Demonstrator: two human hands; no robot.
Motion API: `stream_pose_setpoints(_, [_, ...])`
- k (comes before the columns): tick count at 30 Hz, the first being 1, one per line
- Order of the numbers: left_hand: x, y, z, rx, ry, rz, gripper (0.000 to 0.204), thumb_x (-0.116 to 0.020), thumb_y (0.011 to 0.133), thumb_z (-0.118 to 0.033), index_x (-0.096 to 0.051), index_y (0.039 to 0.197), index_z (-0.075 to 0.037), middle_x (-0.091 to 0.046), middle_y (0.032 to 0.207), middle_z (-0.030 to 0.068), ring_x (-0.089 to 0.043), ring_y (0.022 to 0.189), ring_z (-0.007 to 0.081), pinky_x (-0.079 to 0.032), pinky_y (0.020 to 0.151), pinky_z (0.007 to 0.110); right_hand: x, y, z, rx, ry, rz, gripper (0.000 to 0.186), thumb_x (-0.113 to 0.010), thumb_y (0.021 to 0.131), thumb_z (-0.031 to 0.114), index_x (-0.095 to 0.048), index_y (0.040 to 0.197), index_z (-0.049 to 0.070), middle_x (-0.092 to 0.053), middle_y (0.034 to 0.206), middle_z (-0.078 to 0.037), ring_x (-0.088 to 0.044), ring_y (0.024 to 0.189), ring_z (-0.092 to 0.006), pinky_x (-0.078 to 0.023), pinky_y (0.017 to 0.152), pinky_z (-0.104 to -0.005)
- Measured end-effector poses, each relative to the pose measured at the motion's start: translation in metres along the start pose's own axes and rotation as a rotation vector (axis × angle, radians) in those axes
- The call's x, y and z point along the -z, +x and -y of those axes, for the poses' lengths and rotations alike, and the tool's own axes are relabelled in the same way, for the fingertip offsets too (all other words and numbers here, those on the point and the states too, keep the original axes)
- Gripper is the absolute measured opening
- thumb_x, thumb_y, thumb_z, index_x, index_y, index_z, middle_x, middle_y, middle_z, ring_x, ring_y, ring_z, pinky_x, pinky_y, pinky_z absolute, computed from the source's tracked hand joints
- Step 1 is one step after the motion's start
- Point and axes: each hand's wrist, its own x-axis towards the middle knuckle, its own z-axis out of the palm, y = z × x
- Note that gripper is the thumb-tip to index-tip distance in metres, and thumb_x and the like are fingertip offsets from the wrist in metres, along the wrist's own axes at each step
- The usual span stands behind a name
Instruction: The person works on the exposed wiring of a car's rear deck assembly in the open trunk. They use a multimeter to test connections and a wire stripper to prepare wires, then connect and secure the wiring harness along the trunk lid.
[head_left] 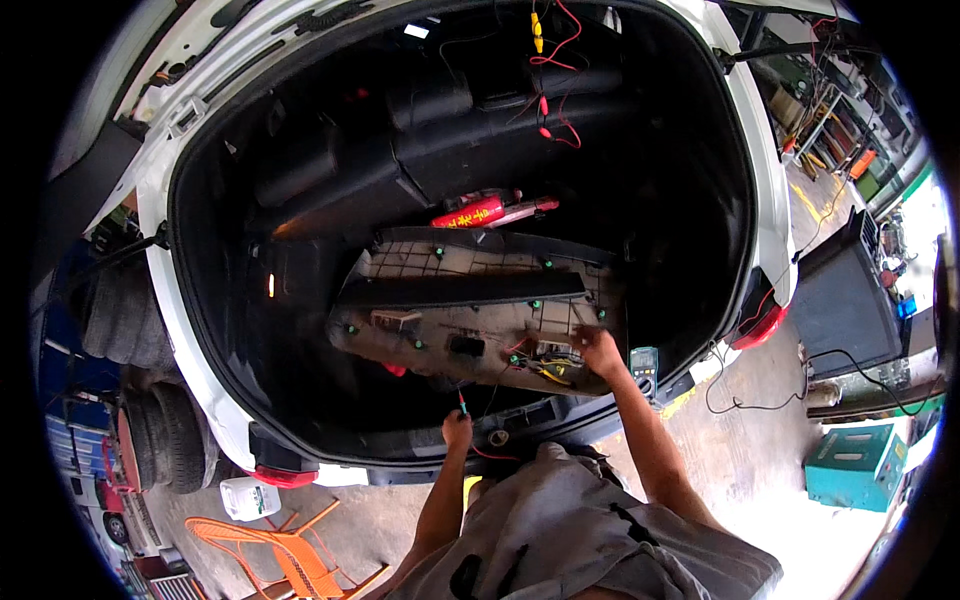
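Note:
My left hand [457, 430] is closed round a slim red-tipped test probe [463, 406], held upright just inside the trunk's rear sill. A red lead trails from below it. My right hand [600, 354] rests over the near right part of a trim panel [470, 262], fingers pinched at an opening with yellow wires [553, 374]. What those fingers grip, if anything, is too small to make out. The panel lies with its brown, dusty inner side up and has several green clips. Close by my right wrist, a grey multimeter [645, 366] lies on the sill.
Behind the panel lies a red fire extinguisher [470, 213]. Red wires with clips [545, 118] hang by the seat backs. Outside the white car are an orange chair [300, 560], a white jug [250, 498], stacked tires [175, 440] and a teal box [855, 466].

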Motion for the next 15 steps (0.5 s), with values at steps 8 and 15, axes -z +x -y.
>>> stream_pose_setpoints(8, [0.016, -0.015, 0.022, -0.266, 0.144, -0.244, 0.038, -0.067, 0.081, -0.024, -0.066, 0.115, -0.005, -0.072, 0.101, 0.0149, -0.068, 0.092, 0.0379, -0.054, 0.082, 0.047, -0.019, 0.225, 0.004, -0.151, -0.083, -0.16, 0.087, -0.082, 0.071, 0.048, -0.046, 0.141, 0.013, -0.059, 0.128, -0.017, -0.057, 0.119, -0.036, -0.049, 0.098, -0.0433])
stream_pose_setpoints(15, [0.039, -0.046, 0.039, -0.085, -0.259, -0.273, 0.02, -0.068, 0.083, -0.011, -0.067, 0.101, -0.003, -0.072, 0.08, 0.0109, -0.071, 0.074, 0.0236, -0.055, 0.066, 0.036, -0.074, 0.291, -0.026, -0.045, -0.02, -0.006, 0.061, -0.078, 0.08, 0.039, -0.055, 0.129, 0.011, -0.057, 0.128, -0.021, -0.057, 0.119, -0.0339, -0.045, 0.101, -0.0398])
